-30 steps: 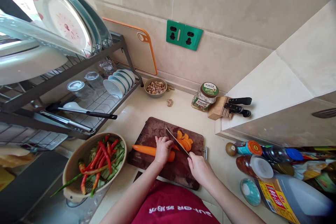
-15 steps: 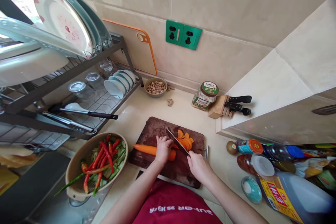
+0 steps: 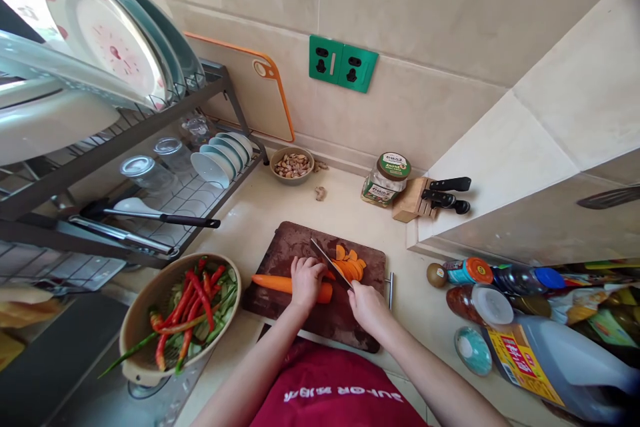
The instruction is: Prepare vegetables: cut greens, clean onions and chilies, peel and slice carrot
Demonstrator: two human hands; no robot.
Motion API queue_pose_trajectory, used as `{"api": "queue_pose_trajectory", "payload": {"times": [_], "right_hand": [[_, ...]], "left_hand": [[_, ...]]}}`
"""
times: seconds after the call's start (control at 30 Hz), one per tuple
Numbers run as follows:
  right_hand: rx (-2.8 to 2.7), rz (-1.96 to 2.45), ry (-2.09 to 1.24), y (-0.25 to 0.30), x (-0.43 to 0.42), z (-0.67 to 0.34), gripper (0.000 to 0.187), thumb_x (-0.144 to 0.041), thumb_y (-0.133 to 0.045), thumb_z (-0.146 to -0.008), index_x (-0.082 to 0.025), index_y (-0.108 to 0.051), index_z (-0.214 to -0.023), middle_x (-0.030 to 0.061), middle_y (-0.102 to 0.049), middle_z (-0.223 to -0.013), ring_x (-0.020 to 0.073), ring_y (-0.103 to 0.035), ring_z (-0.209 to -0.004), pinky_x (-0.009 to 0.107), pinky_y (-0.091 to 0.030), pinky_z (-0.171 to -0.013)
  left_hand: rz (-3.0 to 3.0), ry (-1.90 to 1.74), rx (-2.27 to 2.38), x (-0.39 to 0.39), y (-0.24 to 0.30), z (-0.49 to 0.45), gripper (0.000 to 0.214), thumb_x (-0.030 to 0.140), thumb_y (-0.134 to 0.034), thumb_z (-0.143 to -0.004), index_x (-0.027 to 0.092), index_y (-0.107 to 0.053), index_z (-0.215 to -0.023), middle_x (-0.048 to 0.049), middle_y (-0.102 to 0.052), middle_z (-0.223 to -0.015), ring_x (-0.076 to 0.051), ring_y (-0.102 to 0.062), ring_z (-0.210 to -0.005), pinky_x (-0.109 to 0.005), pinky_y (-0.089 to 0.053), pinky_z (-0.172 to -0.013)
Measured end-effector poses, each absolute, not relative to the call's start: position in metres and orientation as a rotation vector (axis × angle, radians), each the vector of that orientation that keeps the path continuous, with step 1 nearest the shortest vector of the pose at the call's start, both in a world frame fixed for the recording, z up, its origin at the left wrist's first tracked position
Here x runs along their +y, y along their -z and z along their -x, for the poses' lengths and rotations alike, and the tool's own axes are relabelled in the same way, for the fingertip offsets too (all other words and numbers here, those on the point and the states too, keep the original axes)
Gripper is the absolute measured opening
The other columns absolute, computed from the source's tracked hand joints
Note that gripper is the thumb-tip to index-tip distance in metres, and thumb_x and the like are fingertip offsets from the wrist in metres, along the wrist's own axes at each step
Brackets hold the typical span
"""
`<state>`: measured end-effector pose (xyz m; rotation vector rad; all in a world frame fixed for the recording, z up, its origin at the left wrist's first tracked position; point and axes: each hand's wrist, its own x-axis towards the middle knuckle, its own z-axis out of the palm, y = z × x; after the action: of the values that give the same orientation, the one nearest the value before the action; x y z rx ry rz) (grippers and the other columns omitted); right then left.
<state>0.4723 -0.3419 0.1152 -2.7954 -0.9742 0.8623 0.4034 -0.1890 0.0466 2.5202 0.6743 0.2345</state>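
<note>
A dark brown cutting board (image 3: pixel 290 247) lies on the counter in front of me. My right hand (image 3: pixel 369 307) grips the handle of a kitchen knife (image 3: pixel 325 255), its blade slanting away toward the upper left. Just left of the blade, my left hand (image 3: pixel 306 281) has curled fingers over a carrot piece, of which only a small end (image 3: pixel 330 275) shows. A longer carrot section (image 3: pixel 273 283) lies under and beside that hand, its cut end nearer me. Thin carrot slices (image 3: pixel 353 268) are heaped on the blade's right side.
A colander (image 3: pixel 131 347) of red chilies and sliced greens stands left. A dish rack (image 3: pixel 150 127) rises behind it. Toward the wall are a bowl of garlic (image 3: pixel 293 165), a jar (image 3: pixel 386 179) and a knife block (image 3: pixel 413 199). Bottles (image 3: pixel 560 347) crowd the right.
The whole view has shifted slightly, so everything sits a little further left. Both hands keep their holds on carrot and knife, and the slice heap looks much the same.
</note>
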Motion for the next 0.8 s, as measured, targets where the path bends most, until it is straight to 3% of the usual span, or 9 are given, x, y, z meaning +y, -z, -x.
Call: {"api": "queue_pose_trajectory", "payload": {"times": [0.23, 0.63, 0.8], "right_hand": [[-1.004, 2.767, -0.799, -0.114, -0.341, -0.476, 0.024, -0.029, -0.033, -0.09, -0.02, -0.055, -0.089, 0.0074, -0.068, -0.079, 0.0189, -0.065, -0.074, 0.024, -0.036, -0.058], [-0.93, 2.789, -0.861, -0.102, -0.334, -0.469, 0.023, -0.027, -0.034, -0.09, -0.019, -0.055, -0.091, 0.0095, -0.068, -0.083, 0.0194, -0.066, -0.076, 0.024, -0.037, -0.06], [-0.957, 2.716, -0.799, -0.11, -0.35, -0.475, 0.024, -0.028, -0.033, -0.09, -0.019, -0.055, -0.089, 0.0073, -0.068, -0.08, 0.0181, -0.065, -0.076, 0.023, -0.036, -0.059]], "left_hand": [[-2.512, -0.202, 0.788, -0.187, -0.049, -0.397, 0.012, 0.031, -0.058, -0.079, 0.036, -0.069, -0.081, 0.0004, -0.062, -0.087, -0.02, -0.044, -0.094, -0.039, -0.026, -0.085], [-2.546, -0.192, 0.698, -0.181, -0.048, -0.397, 0.016, 0.027, -0.06, -0.078, 0.038, -0.069, -0.085, 0.0006, -0.061, -0.088, -0.02, -0.044, -0.096, -0.037, -0.026, -0.085], [-2.514, -0.151, 0.644, -0.188, -0.049, -0.4, 0.012, 0.027, -0.06, -0.077, 0.034, -0.07, -0.078, 0.0004, -0.061, -0.085, -0.018, -0.045, -0.094, -0.036, -0.026, -0.084]]}}
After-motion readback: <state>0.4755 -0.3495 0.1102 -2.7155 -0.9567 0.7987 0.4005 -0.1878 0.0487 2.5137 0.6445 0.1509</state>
